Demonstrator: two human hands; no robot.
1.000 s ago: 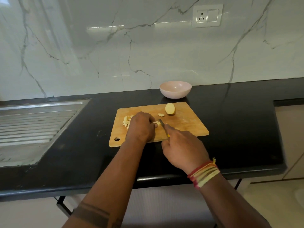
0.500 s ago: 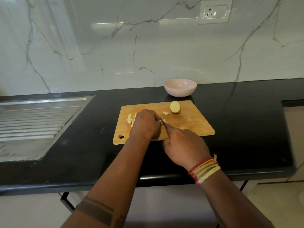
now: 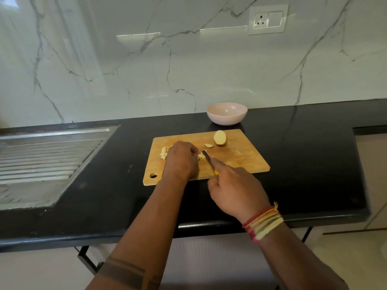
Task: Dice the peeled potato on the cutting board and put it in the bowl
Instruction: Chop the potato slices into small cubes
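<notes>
Left hand (image 3: 181,160) fingers curled over potato pieces (image 3: 201,156) on board (image 3: 240,158). Right hand (image 3: 236,190) grips knife (image 3: 207,156), blade just beside left fingertips.

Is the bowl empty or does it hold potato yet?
Empty: the bowl's visible inside is bare pink; the diced pieces lie on the board.

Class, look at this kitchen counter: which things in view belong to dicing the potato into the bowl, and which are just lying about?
Belong to the job:
cutting board
potato half
potato slice
diced potato pieces
knife, held by the right hand
left hand, steadying the potato being cut
pink bowl

Just there:
sink drainboard
wall socket
</notes>
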